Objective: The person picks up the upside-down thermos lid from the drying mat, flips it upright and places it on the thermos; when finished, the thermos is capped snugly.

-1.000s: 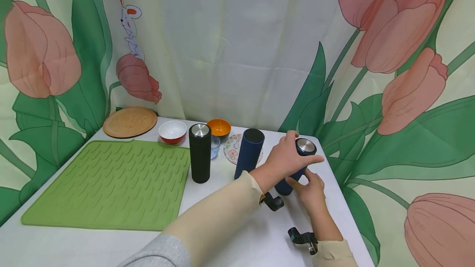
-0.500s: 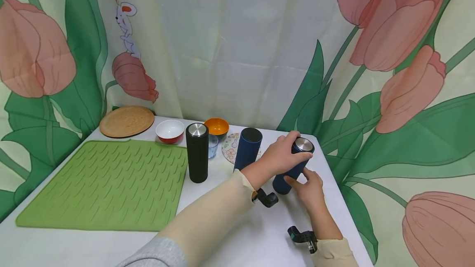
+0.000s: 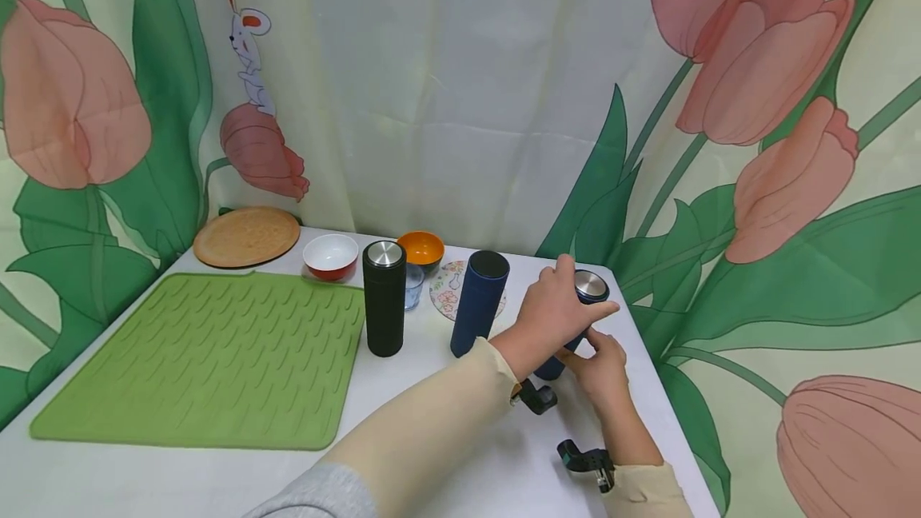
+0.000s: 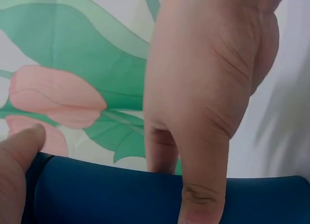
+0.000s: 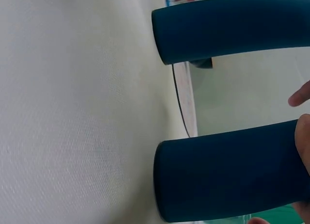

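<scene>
A dark blue thermos [image 3: 551, 367] with a silver-topped lid [image 3: 591, 284] stands at the table's right side. My left hand [image 3: 550, 306] is at its upper end, fingers behind the lid and thumb across the front. Lower down, my right hand [image 3: 604, 366] grips the thermos body between thumb and fingers. The left wrist view shows the right hand [image 4: 198, 98] around the blue body [image 4: 111, 190], with part of the left hand [image 4: 17, 166] beside the lid end. In the right wrist view the thermos [image 5: 227, 173] lies across the lower right, beside the second blue thermos [image 5: 232, 27].
Left of the hands stand another blue thermos [image 3: 480, 302] and a black thermos [image 3: 384, 302]. Behind are a patterned plate [image 3: 446, 286], a clear glass [image 3: 413, 286], an orange bowl [image 3: 421, 246] and a red-and-white bowl [image 3: 330, 254]. A green mat [image 3: 209, 358] and round wooden board [image 3: 247, 237] occupy the left.
My left hand turns about the lid: its thumb swings in toward the thermos half a second ago, then back out to the right. The right hand keeps its hold on the body.
</scene>
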A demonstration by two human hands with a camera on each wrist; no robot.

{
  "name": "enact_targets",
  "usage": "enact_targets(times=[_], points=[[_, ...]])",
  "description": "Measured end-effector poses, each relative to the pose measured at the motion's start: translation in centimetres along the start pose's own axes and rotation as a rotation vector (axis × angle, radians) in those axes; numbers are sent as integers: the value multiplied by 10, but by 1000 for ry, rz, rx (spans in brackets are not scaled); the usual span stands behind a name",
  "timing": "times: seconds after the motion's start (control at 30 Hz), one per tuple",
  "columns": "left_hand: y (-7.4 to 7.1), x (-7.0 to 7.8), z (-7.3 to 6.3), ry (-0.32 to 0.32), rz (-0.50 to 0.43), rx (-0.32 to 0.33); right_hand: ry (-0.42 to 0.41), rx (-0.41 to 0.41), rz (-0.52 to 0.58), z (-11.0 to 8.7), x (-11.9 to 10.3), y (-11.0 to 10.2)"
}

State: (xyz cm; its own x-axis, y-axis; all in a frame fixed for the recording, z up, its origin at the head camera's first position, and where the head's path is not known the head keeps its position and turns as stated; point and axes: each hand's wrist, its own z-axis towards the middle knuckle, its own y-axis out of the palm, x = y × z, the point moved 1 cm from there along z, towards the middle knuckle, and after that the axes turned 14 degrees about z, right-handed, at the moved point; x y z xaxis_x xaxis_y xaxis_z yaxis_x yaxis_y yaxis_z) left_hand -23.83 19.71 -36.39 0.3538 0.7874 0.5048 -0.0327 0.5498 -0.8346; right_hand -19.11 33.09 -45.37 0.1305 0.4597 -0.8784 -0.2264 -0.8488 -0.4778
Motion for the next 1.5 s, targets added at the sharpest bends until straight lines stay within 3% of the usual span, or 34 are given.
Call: enact_targets(times=[0.23, 0.57, 0.7, 0.83, 0.97, 1.2, 1.5], points=[[-10, -5, 1, 124, 36, -60, -24, 0, 1, 3, -2, -4], [-21, -12, 10, 193, 46, -192, -1, -16, 14, 5, -1, -3], [-20, -10, 10, 129, 32, -189, 11, -18, 27, 5, 0, 0], [-18, -5, 8, 35, -23, -142, -4, -9, 25, 5, -1, 0], [-17, 0, 5, 10, -24, -100, -21, -6, 20, 5, -3, 0], [-17, -3, 6, 124, 89, -73, -24, -21, 12, 6, -4, -1], [-29, -12, 14, 219, 68, -240, -3, -38, 18, 8, -1, -1]])
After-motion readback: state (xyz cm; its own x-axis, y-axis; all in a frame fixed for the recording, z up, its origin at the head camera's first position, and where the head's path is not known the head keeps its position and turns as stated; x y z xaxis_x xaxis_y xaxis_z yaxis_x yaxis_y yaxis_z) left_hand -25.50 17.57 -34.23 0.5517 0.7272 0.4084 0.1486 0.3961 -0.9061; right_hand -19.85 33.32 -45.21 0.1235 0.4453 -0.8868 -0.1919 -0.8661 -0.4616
